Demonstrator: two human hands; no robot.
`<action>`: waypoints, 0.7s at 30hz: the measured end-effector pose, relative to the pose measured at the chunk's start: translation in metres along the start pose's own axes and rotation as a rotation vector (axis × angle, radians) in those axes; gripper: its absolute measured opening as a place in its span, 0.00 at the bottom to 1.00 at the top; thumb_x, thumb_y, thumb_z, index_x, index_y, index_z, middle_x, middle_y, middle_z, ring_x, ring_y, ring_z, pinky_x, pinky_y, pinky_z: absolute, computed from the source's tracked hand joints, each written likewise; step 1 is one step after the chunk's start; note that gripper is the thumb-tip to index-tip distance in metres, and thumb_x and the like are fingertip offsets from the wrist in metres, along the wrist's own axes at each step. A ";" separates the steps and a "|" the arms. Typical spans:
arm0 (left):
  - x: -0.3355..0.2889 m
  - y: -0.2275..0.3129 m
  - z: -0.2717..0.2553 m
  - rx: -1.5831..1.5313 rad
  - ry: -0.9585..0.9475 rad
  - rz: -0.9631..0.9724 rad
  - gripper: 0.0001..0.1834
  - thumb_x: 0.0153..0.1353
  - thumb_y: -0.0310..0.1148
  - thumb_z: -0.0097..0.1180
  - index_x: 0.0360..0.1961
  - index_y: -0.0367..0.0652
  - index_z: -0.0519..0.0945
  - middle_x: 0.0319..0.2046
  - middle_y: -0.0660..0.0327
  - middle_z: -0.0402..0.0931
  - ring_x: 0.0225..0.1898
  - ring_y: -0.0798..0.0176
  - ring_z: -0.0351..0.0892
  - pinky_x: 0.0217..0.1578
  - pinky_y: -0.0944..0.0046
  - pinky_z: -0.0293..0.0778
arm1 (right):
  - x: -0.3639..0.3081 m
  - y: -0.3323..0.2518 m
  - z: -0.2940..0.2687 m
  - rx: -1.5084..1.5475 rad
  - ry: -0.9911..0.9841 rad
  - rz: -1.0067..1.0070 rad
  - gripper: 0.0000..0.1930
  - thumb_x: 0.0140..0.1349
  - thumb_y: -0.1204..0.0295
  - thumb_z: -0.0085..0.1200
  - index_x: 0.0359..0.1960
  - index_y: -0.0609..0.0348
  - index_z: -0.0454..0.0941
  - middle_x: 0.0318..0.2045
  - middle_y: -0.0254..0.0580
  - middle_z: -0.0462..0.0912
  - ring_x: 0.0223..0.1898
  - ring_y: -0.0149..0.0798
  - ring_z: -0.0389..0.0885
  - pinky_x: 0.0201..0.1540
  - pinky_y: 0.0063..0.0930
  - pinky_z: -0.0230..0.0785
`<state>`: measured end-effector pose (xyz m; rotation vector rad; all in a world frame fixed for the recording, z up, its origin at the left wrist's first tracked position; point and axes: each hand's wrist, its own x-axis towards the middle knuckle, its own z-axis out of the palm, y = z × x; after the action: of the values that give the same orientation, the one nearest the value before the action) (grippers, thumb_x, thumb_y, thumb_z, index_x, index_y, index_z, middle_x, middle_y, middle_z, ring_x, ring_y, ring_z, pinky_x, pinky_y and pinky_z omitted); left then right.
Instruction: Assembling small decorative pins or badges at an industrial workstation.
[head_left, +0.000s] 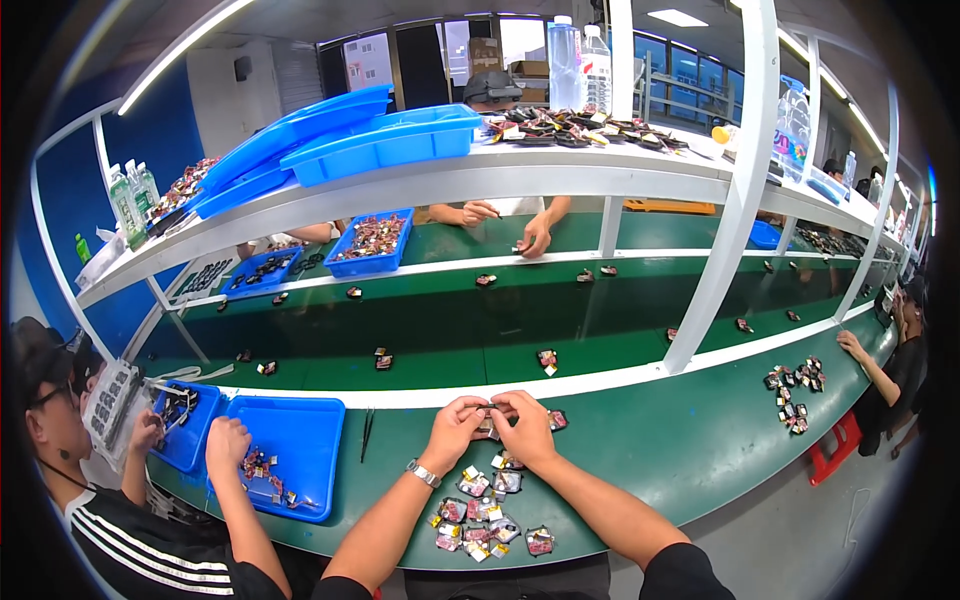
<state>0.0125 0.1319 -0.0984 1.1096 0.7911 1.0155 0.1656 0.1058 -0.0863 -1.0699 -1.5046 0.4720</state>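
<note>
Close together at the near edge of the conveyor, my left hand and my right hand both pinch a small electronic module in a dark casing. My fingers cover most of it. Another module lies on the green bench just right of my right hand. Between my forearms spreads a loose group of similar modules, with red boards and white and yellow parts. One single module sits at the group's right side.
Black tweezers lie left of my arms, beside a blue tray holding a few parts. A co-worker's hand hovers over that tray. Modules dot the green conveyor. A white post rises at right, supporting a loaded shelf.
</note>
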 end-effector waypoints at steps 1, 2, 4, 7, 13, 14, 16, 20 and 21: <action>0.000 0.000 0.001 0.087 0.013 0.003 0.11 0.68 0.26 0.50 0.50 0.38 0.73 0.42 0.58 0.80 0.42 0.68 0.80 0.41 0.67 0.80 | 0.001 0.000 -0.001 0.003 -0.016 0.058 0.08 0.54 0.81 0.60 0.36 0.66 0.80 0.34 0.44 0.81 0.33 0.33 0.83 0.36 0.23 0.78; 0.000 -0.001 0.002 0.089 0.012 0.000 0.11 0.68 0.26 0.50 0.50 0.38 0.73 0.42 0.58 0.80 0.42 0.68 0.80 0.41 0.67 0.80 | 0.001 0.001 -0.002 0.004 -0.014 0.061 0.08 0.54 0.81 0.60 0.36 0.66 0.80 0.34 0.44 0.81 0.33 0.33 0.83 0.36 0.23 0.78; -0.002 -0.001 0.003 0.103 0.006 0.031 0.11 0.67 0.26 0.50 0.50 0.38 0.73 0.42 0.59 0.80 0.42 0.69 0.80 0.40 0.69 0.79 | 0.001 0.000 -0.003 0.000 -0.010 0.096 0.08 0.53 0.81 0.60 0.36 0.66 0.80 0.33 0.45 0.82 0.31 0.34 0.84 0.36 0.23 0.78; -0.002 -0.001 0.001 0.081 -0.038 0.055 0.12 0.67 0.26 0.51 0.51 0.38 0.72 0.43 0.60 0.80 0.42 0.69 0.80 0.40 0.70 0.79 | 0.000 -0.003 -0.004 0.007 0.004 0.101 0.08 0.53 0.81 0.60 0.36 0.66 0.81 0.33 0.45 0.82 0.32 0.34 0.84 0.36 0.23 0.78; 0.001 -0.003 0.002 0.105 -0.046 0.041 0.15 0.66 0.25 0.52 0.53 0.37 0.71 0.45 0.58 0.80 0.44 0.69 0.79 0.41 0.69 0.79 | 0.000 -0.001 -0.009 0.019 -0.011 0.054 0.07 0.55 0.80 0.57 0.36 0.66 0.80 0.33 0.45 0.81 0.32 0.36 0.84 0.36 0.25 0.78; 0.000 -0.002 0.003 0.104 -0.051 0.040 0.15 0.66 0.25 0.52 0.53 0.37 0.71 0.45 0.58 0.80 0.44 0.69 0.79 0.41 0.69 0.79 | 0.000 0.000 -0.010 0.016 -0.008 0.055 0.07 0.55 0.80 0.57 0.36 0.66 0.80 0.33 0.45 0.81 0.32 0.36 0.84 0.36 0.25 0.78; -0.003 0.003 0.002 0.079 -0.056 0.041 0.18 0.67 0.26 0.51 0.57 0.37 0.68 0.49 0.52 0.77 0.46 0.63 0.80 0.44 0.64 0.80 | 0.004 0.003 -0.014 0.062 -0.078 0.185 0.08 0.56 0.80 0.57 0.37 0.65 0.81 0.35 0.43 0.83 0.34 0.32 0.84 0.37 0.22 0.77; -0.003 0.007 -0.003 -0.101 -0.032 0.017 0.19 0.68 0.25 0.47 0.59 0.35 0.66 0.55 0.45 0.72 0.50 0.54 0.79 0.49 0.57 0.80 | 0.054 0.052 -0.051 0.280 0.123 0.340 0.06 0.55 0.79 0.60 0.36 0.65 0.82 0.34 0.42 0.85 0.33 0.32 0.84 0.39 0.24 0.76; -0.002 0.006 -0.003 -0.110 -0.037 0.019 0.19 0.68 0.25 0.47 0.59 0.35 0.66 0.55 0.45 0.72 0.50 0.54 0.79 0.49 0.57 0.80 | 0.070 0.072 -0.072 0.387 0.174 0.325 0.06 0.55 0.78 0.61 0.35 0.65 0.82 0.33 0.41 0.86 0.32 0.32 0.83 0.39 0.24 0.76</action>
<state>0.0072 0.1318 -0.0938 1.0408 0.6885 1.0397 0.2647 0.1801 -0.0857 -1.0170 -1.0339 0.8373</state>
